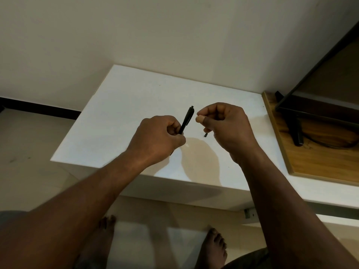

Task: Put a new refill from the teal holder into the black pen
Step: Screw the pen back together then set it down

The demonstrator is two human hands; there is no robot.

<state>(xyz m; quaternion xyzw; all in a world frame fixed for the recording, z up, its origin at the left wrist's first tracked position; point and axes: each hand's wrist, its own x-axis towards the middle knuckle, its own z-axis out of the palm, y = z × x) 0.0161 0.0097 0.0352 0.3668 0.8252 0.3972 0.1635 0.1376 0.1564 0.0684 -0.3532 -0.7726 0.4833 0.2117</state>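
My left hand (159, 138) grips the black pen (187, 119) by its lower part, and the pen's clip end points up and away over the white table (120, 105). My right hand (225, 125) is curled beside it, a short gap to the right. A thin dark piece (205, 135) pokes out below its fingers; most of that piece is hidden in the hand, and I cannot tell whether it is a refill. The teal holder is not in view.
A wooden board (310, 162) lies at the table's right, with a black stand leg (297, 133) and a dark framed screen (320, 105) on it. A pale wall stands behind the table. Below the front edge are the floor and two bare feet (215, 247).
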